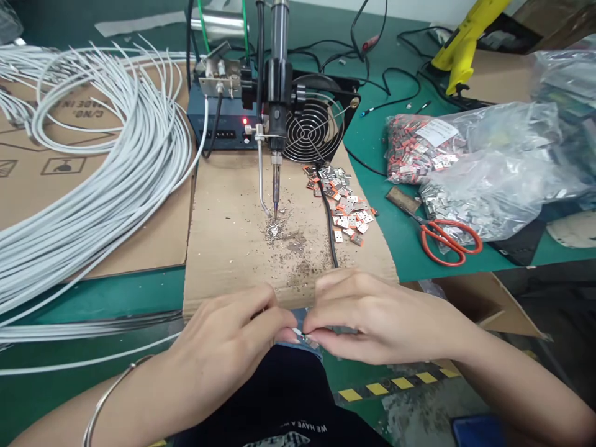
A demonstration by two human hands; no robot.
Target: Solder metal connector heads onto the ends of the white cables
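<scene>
My left hand [237, 329] is closed in a pinch on the end of a white cable [297, 332], which trails off to the left below my wrist. Opposite it, my right hand [358, 313] pinches at the thin wires [304, 336] coming out of that cable end; the fingertips partly hide them. Both hands meet over the near edge of a cardboard sheet [233, 261]. Beyond them, a soldering iron [276, 124] points down in its stand, above bits of solder [274, 231]. Small metal and orange USB connectors [351, 214] lie in a loose pile to the right.
A thick bundle of white cables [158, 161] covers the left side. At the back stand a blue soldering station [223, 124], a fan [310, 121] and a solder spool [221, 28]. To the right are orange-handled scissors [451, 239], bags of connectors [423, 149] and a yellow tool [465, 46].
</scene>
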